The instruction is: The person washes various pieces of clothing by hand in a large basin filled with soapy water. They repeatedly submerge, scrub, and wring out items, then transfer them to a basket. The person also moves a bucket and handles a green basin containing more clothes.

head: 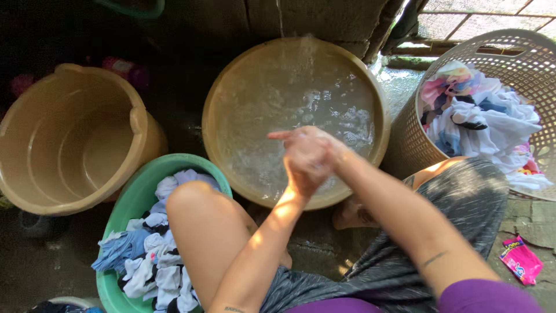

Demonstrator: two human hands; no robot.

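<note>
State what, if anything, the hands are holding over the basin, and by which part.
Nothing can be seen held: the left hand and right hand are pressed together, wet, above the water basin. Anything small between the palms would be hidden.

Tan plastic basin [231, 75] looking smooth, water glistening; left of it, matt plastic bucket [75, 139]; right, perforated plastic basket [521, 64] holding cloth.

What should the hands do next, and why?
Probably reach left into the green basin for one piece of the laundry. Both hands, left hand and right hand, are rubbed together over the tan water basin, seemingly holding no cloth, and its soapy water shows none.
</note>
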